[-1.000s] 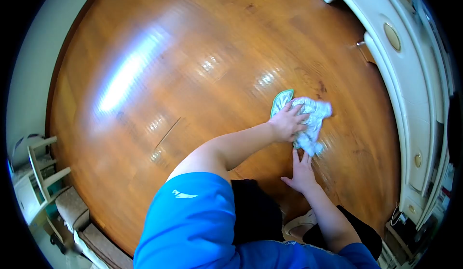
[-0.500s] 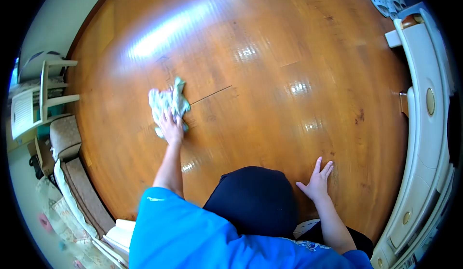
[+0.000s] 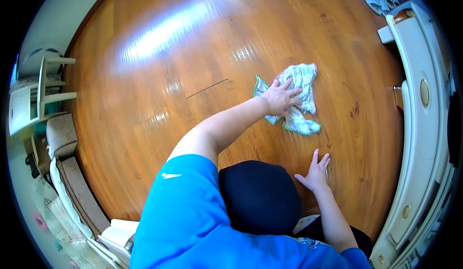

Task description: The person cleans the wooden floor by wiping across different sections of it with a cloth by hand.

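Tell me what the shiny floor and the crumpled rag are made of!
The floor looks like glossy wood, or maybe laminate: it has brown grain and bright reflections. The rag seems to be soft, dull fabric, perhaps cotton, because it bunches into little folds and doesn't shine.

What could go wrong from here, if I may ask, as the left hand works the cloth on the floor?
The crumpled cloth might bunch up or slip from under the spread left hand. The right hand seems to rest on the glossy floor, so it could slide if loaded. The left arm reaches across the body, which may strain balance.
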Demonstrator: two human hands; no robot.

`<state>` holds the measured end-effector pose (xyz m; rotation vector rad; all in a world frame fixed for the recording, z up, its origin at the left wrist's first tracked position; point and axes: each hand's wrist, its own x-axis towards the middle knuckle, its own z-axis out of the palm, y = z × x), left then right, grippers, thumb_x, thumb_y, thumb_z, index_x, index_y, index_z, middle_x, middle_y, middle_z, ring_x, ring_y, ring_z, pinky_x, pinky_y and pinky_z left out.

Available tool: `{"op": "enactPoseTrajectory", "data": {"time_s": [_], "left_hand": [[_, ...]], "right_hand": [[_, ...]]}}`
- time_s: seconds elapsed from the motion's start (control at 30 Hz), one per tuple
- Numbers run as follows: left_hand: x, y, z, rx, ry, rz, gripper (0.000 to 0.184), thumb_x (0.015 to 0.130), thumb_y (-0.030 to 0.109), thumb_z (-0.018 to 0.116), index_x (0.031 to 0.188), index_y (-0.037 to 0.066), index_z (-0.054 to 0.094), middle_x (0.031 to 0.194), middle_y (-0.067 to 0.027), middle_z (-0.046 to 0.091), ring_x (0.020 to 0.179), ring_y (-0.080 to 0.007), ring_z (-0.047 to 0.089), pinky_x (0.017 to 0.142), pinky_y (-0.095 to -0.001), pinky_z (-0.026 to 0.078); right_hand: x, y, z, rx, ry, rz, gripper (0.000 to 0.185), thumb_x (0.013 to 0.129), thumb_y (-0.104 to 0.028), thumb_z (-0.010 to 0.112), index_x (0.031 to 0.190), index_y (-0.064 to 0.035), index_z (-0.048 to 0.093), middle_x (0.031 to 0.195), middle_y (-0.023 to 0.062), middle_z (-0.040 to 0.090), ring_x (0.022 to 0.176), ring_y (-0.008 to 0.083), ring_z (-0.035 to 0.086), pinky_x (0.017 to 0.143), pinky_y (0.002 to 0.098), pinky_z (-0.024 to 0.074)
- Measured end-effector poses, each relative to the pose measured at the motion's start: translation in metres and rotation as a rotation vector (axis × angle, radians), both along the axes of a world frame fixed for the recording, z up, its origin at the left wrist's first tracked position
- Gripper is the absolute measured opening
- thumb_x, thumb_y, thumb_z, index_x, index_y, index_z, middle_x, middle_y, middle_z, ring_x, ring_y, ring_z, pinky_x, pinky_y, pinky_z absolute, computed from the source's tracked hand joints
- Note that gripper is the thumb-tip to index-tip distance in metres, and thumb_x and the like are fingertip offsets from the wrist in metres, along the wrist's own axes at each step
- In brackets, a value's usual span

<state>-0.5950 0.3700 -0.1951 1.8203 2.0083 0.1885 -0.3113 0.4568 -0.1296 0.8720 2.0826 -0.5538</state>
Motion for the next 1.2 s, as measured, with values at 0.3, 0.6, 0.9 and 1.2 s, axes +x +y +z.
{"op": "enactPoseTrajectory", "data": {"time_s": [0.3, 0.6, 0.9, 1.2], "left_hand": [[0.119, -0.068, -0.008, 0.100, -0.147, -0.380, 0.052, 0.072, 0.030, 0.072, 0.122, 0.026, 0.059, 0.142, -0.0017, 0.043, 0.137, -0.0317, 0.031, 0.106, -0.0543, 0.032], [-0.028, -0.253, -0.014, 0.002, 0.216, 0.818, 0.057, 0.078, 0.024, 0.067, 0.130, 0.009, 0.051, 0.139, -0.0257, 0.041, 0.128, -0.0426, 0.039, 0.106, -0.0501, 0.033], [0.042, -0.137, -0.018, -0.170, 0.257, 1.126, 0.048, 0.071, 0.014, 0.064, 0.119, 0.010, 0.058, 0.129, -0.0186, 0.053, 0.114, -0.0383, 0.051, 0.092, -0.0530, 0.040], [0.053, -0.065, -0.012, 0.209, -0.074, 0.054, 0.058, 0.069, 0.031, 0.072, 0.124, 0.023, 0.057, 0.138, -0.0072, 0.047, 0.129, -0.0325, 0.042, 0.097, -0.0590, 0.037]], "right_hand": [[-0.009, -0.027, -0.018, 0.003, 0.276, 0.026, 0.104, 0.069, -0.024, 0.080, 0.149, -0.0054, 0.016, 0.151, 0.0325, 0.003, 0.140, 0.0522, 0.005, 0.110, 0.0571, 0.0262], [-0.016, -0.030, -0.005, -0.056, 0.221, 0.150, 0.097, 0.075, -0.033, 0.077, 0.151, -0.0143, 0.019, 0.151, 0.0350, 0.001, 0.137, 0.0569, 0.009, 0.105, 0.0592, 0.0297], [-0.023, -0.030, -0.006, -0.018, 0.151, 0.274, 0.099, 0.075, -0.032, 0.077, 0.151, -0.0138, 0.016, 0.150, 0.0359, 0.001, 0.137, 0.0573, 0.008, 0.105, 0.0603, 0.0304], [-0.018, -0.034, -0.013, 0.016, 0.228, 0.267, 0.092, 0.074, -0.031, 0.077, 0.148, -0.0133, 0.024, 0.146, 0.0410, 0.010, 0.133, 0.0611, 0.014, 0.106, 0.0595, 0.0311]]}}
